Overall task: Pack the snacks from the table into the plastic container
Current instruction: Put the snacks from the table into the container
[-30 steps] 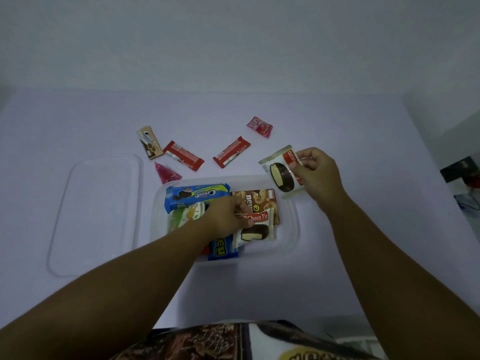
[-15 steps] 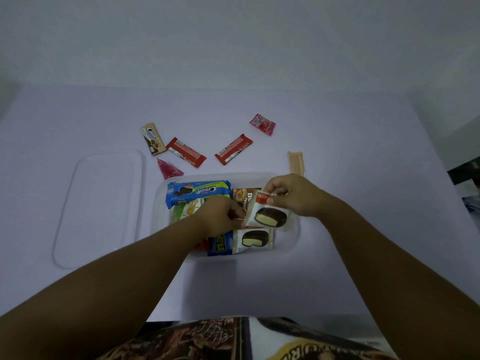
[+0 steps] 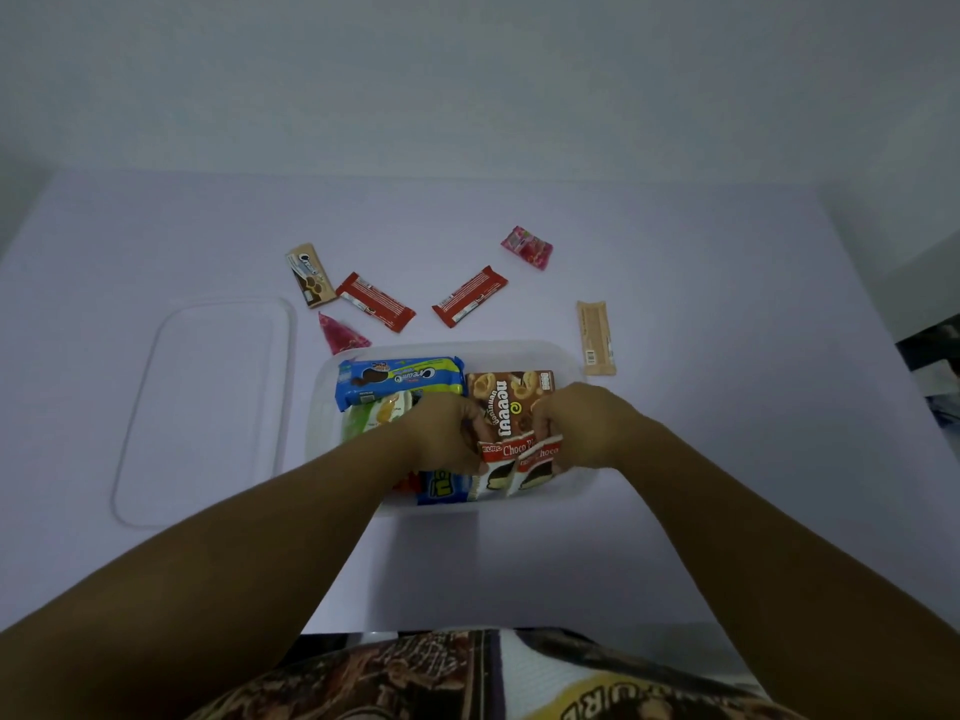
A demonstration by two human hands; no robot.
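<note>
The clear plastic container (image 3: pixel 569 358) sits mid-table, holding a blue cookie pack (image 3: pixel 400 379), a brown biscuit box (image 3: pixel 511 400), a green packet (image 3: pixel 371 418) and a blue packet (image 3: pixel 441 485). Two Choco Pie packs stand side by side at its near right. My left hand (image 3: pixel 444 433) grips the left Choco Pie pack (image 3: pixel 496 462); my right hand (image 3: pixel 587 426) grips the right Choco Pie pack (image 3: pixel 537 467). Both hands are inside the container.
The clear lid (image 3: pixel 208 407) lies left of the container. On the table behind it lie a tan cookie pack (image 3: pixel 310 275), two red bars (image 3: pixel 375 302) (image 3: pixel 469 296), two pink candy packets (image 3: pixel 340 335) (image 3: pixel 527 246) and a beige wafer bar (image 3: pixel 596 337).
My right hand carried the second Choco Pie pack from above the container's far right corner down into it, beside the first pack. The beige wafer bar it covered now shows.
</note>
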